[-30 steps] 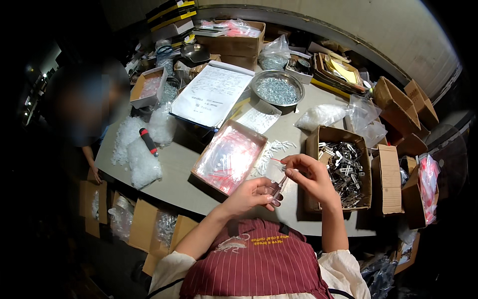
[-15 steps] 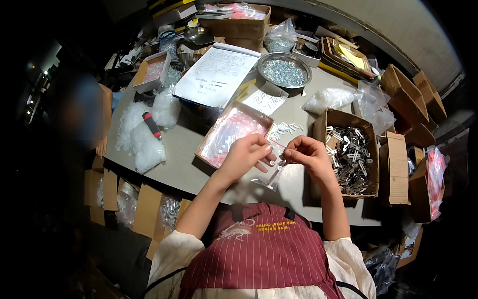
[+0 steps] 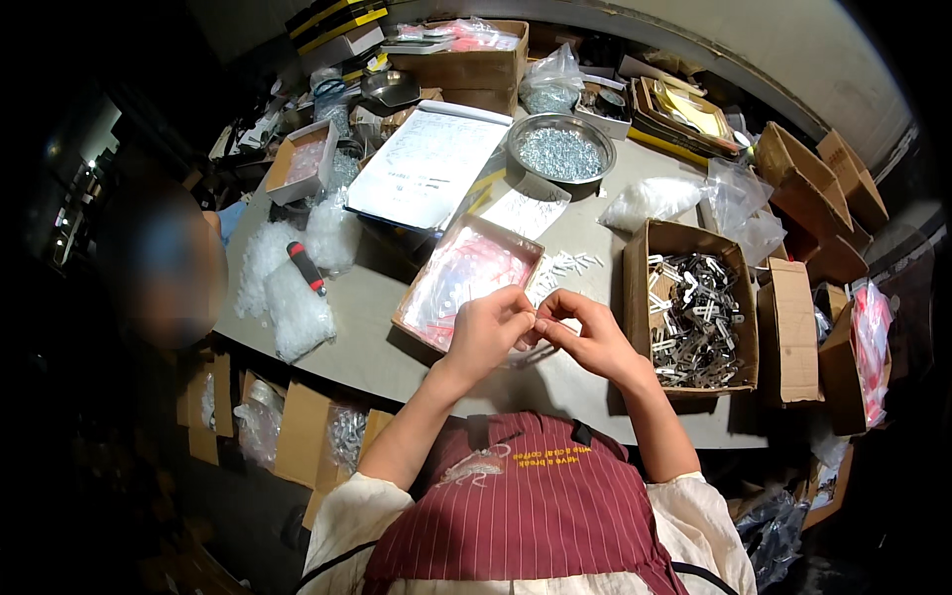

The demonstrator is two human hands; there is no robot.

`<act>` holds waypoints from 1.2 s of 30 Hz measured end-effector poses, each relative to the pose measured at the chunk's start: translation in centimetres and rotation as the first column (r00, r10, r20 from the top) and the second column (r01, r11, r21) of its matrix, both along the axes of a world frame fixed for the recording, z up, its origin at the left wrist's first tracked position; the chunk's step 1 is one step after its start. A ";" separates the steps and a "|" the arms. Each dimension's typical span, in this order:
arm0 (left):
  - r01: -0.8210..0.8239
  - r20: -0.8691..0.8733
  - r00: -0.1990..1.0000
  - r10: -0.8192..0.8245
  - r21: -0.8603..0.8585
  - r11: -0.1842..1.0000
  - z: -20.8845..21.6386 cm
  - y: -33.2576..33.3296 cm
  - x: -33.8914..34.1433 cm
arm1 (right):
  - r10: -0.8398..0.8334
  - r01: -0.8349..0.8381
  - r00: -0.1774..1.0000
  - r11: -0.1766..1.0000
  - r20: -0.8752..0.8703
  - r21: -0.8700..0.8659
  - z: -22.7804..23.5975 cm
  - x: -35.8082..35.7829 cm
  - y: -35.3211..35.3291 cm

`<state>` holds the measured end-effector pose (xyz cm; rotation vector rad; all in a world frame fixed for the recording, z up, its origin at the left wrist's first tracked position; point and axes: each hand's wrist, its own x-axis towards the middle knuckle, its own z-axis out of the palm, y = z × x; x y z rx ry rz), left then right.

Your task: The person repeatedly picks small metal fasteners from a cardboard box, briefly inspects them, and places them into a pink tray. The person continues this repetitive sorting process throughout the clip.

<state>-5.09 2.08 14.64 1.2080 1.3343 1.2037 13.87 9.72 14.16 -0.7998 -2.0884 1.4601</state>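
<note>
My left hand (image 3: 486, 335) and my right hand (image 3: 597, 342) meet above the table's front part, fingertips pinched together and touching. Between them is a small clear zip bag (image 3: 528, 355), mostly covered by my fingers; its lower part shows faintly beneath. Just behind my left hand sits an open cardboard box (image 3: 405, 315) of clear bags with red strips. White plastic plugs (image 3: 565, 268) lie in a loose pile beyond my fingers. To the right of my right hand stands a cardboard box (image 3: 637, 288) of black and silver metal clips (image 3: 702, 317).
A metal bowl of screws (image 3: 562, 151) and a clipboard with paper (image 3: 433, 159) lie farther back. At left, a red-and-black tool handle (image 3: 306, 269) rests on bags of white pieces (image 3: 296, 312). Another person (image 3: 164, 268) is at the far left. Cardboard boxes (image 3: 790, 332) line the right edge.
My hands have come together at the bag's top, the right one moving left. The bag, hanging in plain view before, is now mostly hidden. The view has shifted slightly.
</note>
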 end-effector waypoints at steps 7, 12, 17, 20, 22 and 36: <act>-0.059 0.075 0.996 0.052 0.101 0.993 -0.9 -0.6 -0.8 | 0.010 0.001 0.992 0.996 -0.125 0.087 0.3 -1.5 -0.4; -0.153 0.457 0.880 0.129 0.016 0.988 -1.2 -0.7 -2.5 | -0.018 0.015 0.991 1.000 -0.135 -0.019 0.1 -2.3 0.7; -0.193 0.668 0.708 0.230 -0.130 0.973 -2.3 -2.4 -4.8 | 0.019 -0.106 0.965 0.941 -0.262 -0.323 0.0 -5.1 0.9; -0.200 0.781 0.528 0.333 -0.267 0.943 -4.3 -4.3 -6.2 | 0.047 -0.159 0.958 0.908 -0.283 -0.388 -0.4 -6.8 0.8; -0.175 0.853 0.365 0.373 -0.331 0.927 -4.9 -6.2 -8.1 | 0.051 -0.196 0.939 0.893 -0.341 -0.406 -1.7 -7.9 1.1; -0.823 0.701 0.107 0.705 -0.336 0.458 -20.8 -29.0 -20.2 | -0.059 -0.059 0.979 0.830 0.193 0.554 -12.9 -12.9 2.6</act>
